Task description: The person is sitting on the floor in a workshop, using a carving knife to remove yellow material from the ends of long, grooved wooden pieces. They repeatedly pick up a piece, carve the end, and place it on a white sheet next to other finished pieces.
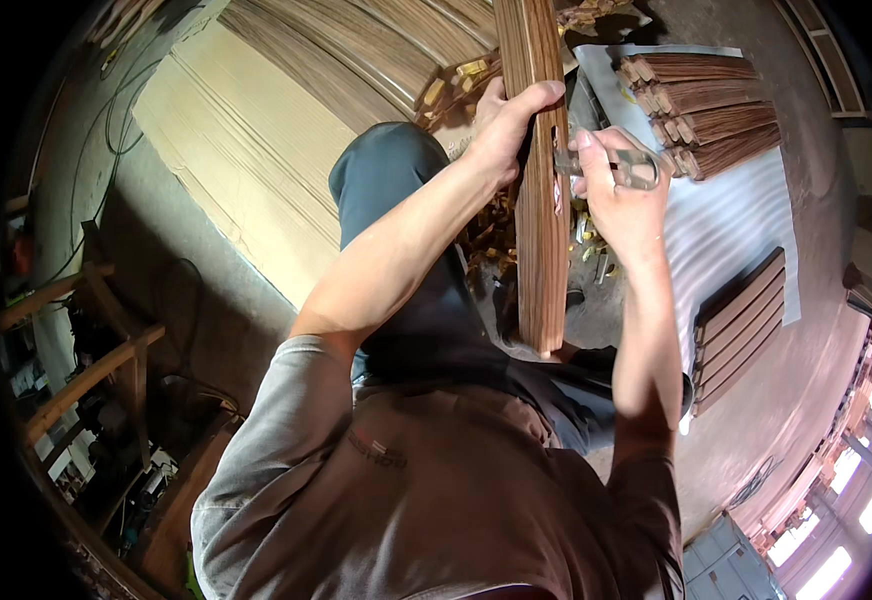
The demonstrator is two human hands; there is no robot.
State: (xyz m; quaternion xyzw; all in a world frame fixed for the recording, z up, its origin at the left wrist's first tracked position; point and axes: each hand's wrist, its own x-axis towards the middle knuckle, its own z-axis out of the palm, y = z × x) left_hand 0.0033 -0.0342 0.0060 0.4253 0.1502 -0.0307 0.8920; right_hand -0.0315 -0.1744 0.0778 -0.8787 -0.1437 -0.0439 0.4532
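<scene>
A long brown wood-grained bar stands on end in front of me, running from the top edge down toward my lap. My left hand is closed round its left side, with the thumb lying across its face. A slot shows in its right edge. Beside that slot, my right hand is closed on a small grey tool with a flat end and a rounded, loop-like back. The tool's flat end meets the bar's right edge. Its exact kind I cannot make out.
Long wood-grained boards lie on flattened cardboard at the far left. Bundled strips with pale tenon ends rest on a white sheet at right, near a slatted stack. Wood scraps litter the floor below the bar.
</scene>
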